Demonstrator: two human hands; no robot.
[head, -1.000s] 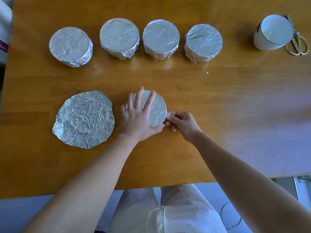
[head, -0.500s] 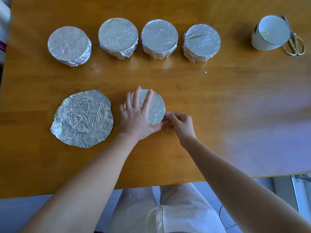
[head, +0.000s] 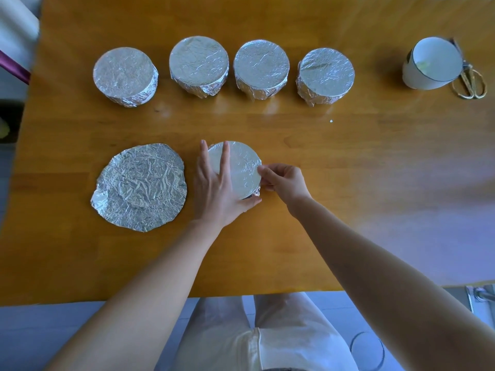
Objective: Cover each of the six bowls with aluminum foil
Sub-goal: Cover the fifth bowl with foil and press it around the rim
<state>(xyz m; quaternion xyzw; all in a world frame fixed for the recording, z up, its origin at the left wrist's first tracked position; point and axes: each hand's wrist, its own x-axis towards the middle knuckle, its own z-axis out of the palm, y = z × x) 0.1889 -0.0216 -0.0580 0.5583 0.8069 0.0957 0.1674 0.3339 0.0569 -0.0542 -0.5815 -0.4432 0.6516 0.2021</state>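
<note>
Several foil-covered bowls stand in a row at the back of the wooden table (head: 348, 183), from the leftmost (head: 124, 74) to the rightmost (head: 325, 73). Another foil-topped bowl (head: 243, 170) sits near the middle. My left hand (head: 218, 191) lies flat on its top and left side, thumb under its near edge. My right hand (head: 284, 182) pinches the foil at the bowl's right rim. A loose crinkled round foil sheet (head: 140, 186) lies flat to the left. An uncovered white bowl (head: 431, 64) stands at the far right.
Gold-handled scissors (head: 471, 81) lie just right of the white bowl. A tiny foil scrap (head: 331, 121) lies on the wood in front of the row. The table's near edge runs above my lap.
My right hand has shifted from the bowl's lower right up to its right rim. My left hand stays pressed on the foil top.
</note>
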